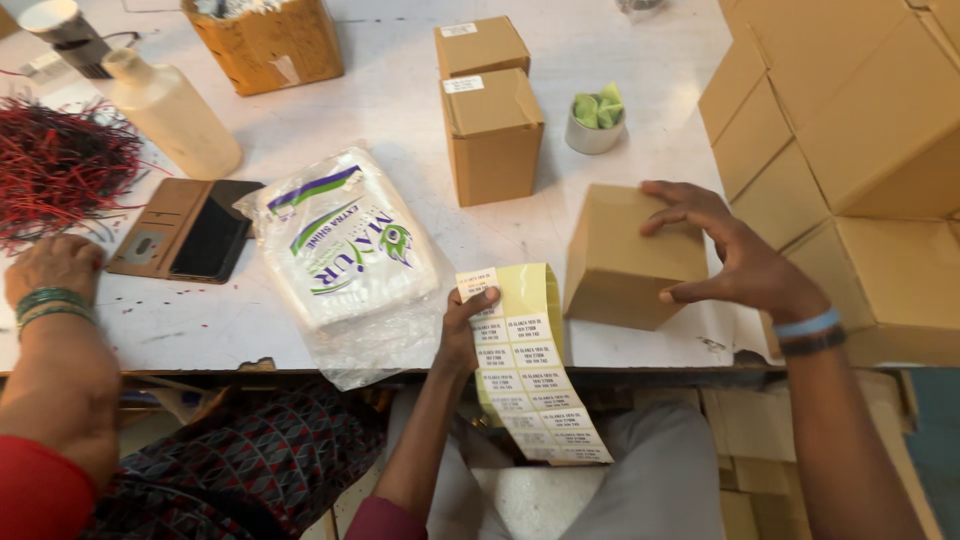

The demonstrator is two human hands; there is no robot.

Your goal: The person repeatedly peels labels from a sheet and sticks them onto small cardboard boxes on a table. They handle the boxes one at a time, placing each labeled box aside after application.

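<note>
My right hand [745, 258] grips a small plain cardboard box [625, 255] at the table's near edge, fingers on its top and right side. My left hand [465, 325] pinches a long strip of white labels on yellow backing [525, 365] that hangs down off the table edge over my lap. The top label [478, 283] is partly peeled, by my fingertips. Two more small cardboard boxes [492, 135] stand upright behind, each with a white label on its top.
A clear plastic bag of white packets [345, 250] lies left of the strip. Another person's hand with green bangles [50, 275] rests by red wires [55, 165]. A phone in a brown case [190, 230], a cream bottle [175, 115], a cup [595, 125] and stacked cartons [850, 130] stand around.
</note>
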